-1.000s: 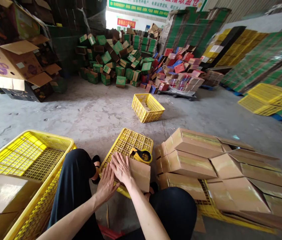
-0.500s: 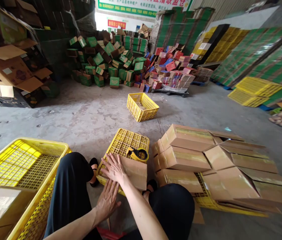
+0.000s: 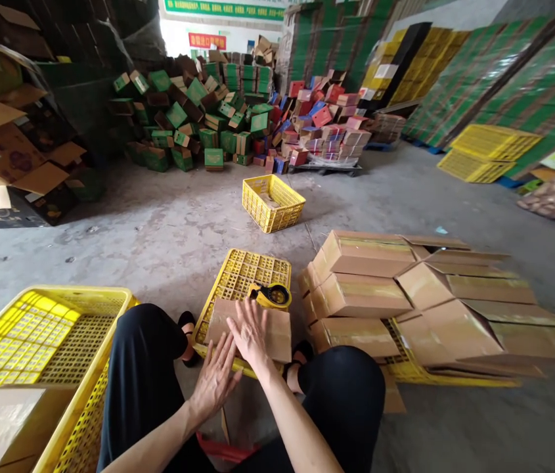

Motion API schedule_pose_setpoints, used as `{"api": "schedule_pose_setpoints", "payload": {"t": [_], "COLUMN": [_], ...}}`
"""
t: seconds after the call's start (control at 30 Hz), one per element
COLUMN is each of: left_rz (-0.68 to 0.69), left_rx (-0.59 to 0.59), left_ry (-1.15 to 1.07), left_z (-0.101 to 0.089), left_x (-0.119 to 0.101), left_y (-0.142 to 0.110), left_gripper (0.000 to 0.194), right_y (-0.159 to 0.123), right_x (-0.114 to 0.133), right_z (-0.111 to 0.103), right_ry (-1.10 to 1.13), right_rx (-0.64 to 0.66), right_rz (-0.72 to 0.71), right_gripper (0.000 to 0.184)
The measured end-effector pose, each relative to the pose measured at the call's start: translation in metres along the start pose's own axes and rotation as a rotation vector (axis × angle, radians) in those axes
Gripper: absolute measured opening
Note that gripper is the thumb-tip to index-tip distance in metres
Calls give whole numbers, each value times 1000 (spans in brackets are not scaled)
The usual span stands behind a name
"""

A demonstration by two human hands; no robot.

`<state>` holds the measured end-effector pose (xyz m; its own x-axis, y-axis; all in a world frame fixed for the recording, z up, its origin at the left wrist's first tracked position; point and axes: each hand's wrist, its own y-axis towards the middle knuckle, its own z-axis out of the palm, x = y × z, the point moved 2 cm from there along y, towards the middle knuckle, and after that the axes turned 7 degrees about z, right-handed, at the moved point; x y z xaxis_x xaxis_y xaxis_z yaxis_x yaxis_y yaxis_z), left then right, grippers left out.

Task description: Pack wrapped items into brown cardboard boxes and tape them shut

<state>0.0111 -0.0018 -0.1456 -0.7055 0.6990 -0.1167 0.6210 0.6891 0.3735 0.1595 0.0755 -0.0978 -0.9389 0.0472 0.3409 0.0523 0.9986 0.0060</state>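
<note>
Here, our left hand [image 3: 214, 376] and right hand [image 3: 250, 332] spread flat, grip wide, over the carton [image 3: 278, 334] at the near edge of the upturned crate [image 3: 252, 268]; taped boxes [image 3: 358, 294] lie stacked, this one's taping unclear.

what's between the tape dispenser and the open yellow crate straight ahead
The head view shows the far part of the gridded yellow crate under the tape dispenser, then a strip of grey floor up to the open yellow crate.
</note>
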Motion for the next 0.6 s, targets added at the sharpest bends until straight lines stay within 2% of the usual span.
{"api": "schedule_pose_setpoints", "payload": {"t": [0.07, 0.13, 0.27, 0.43, 0.53, 0.6], "left_rz": [-73, -145, -166, -169, -201, -164], "left_rx": [-31, -84, -99, -89, -109, -74], "left_ry": [-15, -12, 20, 41, -26, -140], "left_z": [-3, -2, 9, 20, 24, 28], "left_x": [11, 22, 33, 33, 20, 6], "left_y": [12, 24, 40, 41, 49, 56], "left_gripper": [76, 78, 80, 83, 79, 72], "right_y": [-12, -23, -34, -33, -31, -34], "right_x": [-21, -42, -64, -65, -54, -41], "right_z": [-4, -7, -7, -8, -2, 6], "right_ry": [-71, -141, -188, -166, -163, -137], "right_rx": [-77, -103, -99, -104, -114, -115], "right_rz": [170, 274, 293, 286, 276, 227], "right_gripper": [73, 72, 63, 62, 62, 59]}}
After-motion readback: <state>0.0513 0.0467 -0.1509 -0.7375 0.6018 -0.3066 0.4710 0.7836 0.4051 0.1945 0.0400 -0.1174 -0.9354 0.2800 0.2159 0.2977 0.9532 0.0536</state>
